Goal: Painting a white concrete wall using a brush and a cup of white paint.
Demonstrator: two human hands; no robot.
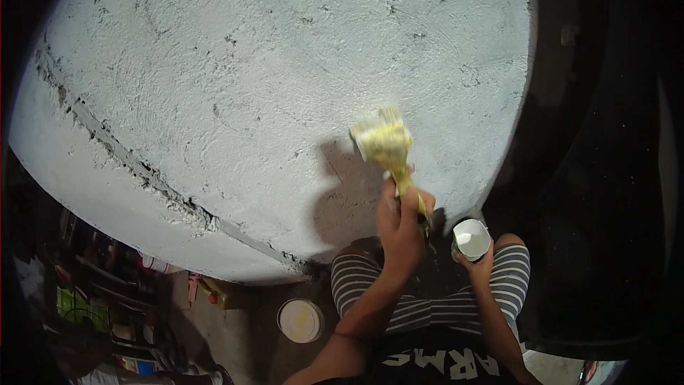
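Note:
My left hand (403,224) grips the yellow handle of a wide paintbrush (387,141). Its pale, paint-coated bristles are against or very near the rough whitish wall (256,85), and the brush head is blurred. Low on the right, by my knee, my right hand (478,267) holds a small cup (471,239) with a jagged rim. The cup is white inside and seems to contain white liquid. A dark shadow of hand and brush falls on the wall to the left of the brush.
A cracked ledge (176,198) runs diagonally along the wall's lower left. On the floor stands a round tub (300,321) with a pale, yellow-stained top. A yellow container with a red cap (214,298) and assorted clutter (107,310) lie farther left. Darkness fills the right side.

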